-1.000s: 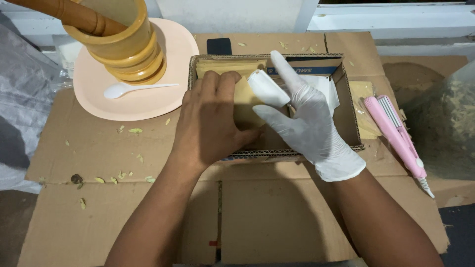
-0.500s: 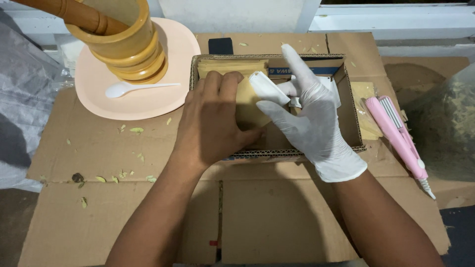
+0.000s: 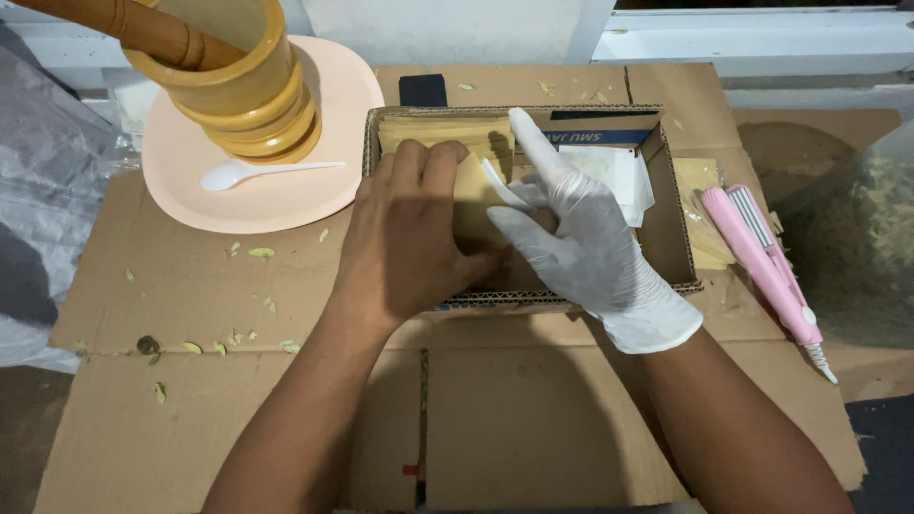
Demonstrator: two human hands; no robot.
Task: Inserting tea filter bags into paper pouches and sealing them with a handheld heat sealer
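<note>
A shallow cardboard box (image 3: 678,249) sits on flattened cardboard (image 3: 190,286), and both hands are in it. The bare left hand (image 3: 409,243) is laid palm down over a stack of tan packets (image 3: 447,133) at the box's left end, fingers spread and flat, pressing but not closed round anything; the stack seems to be steadied this way while it is sorted. The gloved right hand (image 3: 571,238) is set beside it, index finger stretched toward the far wall, the other fingers curled loosely against a packet edge. Whether a packet is actually pinched cannot be told, as the thumb is hidden. White sheets (image 3: 624,171) lie in the box's right half. A pink plate (image 3: 276,205) stands well left of the box, bearing a wooden mortar (image 3: 238,86) with its pestle (image 3: 114,24) leaning in it and a white spoon (image 3: 238,173). A pink sealer (image 3: 766,262) lies right of the box, within reach. Green crumbs (image 3: 257,252) are scattered on the cardboard. Compared with half a second ago, the white object held at the gloved fingertips is no longer seen, and the left hand has stayed put.
</note>
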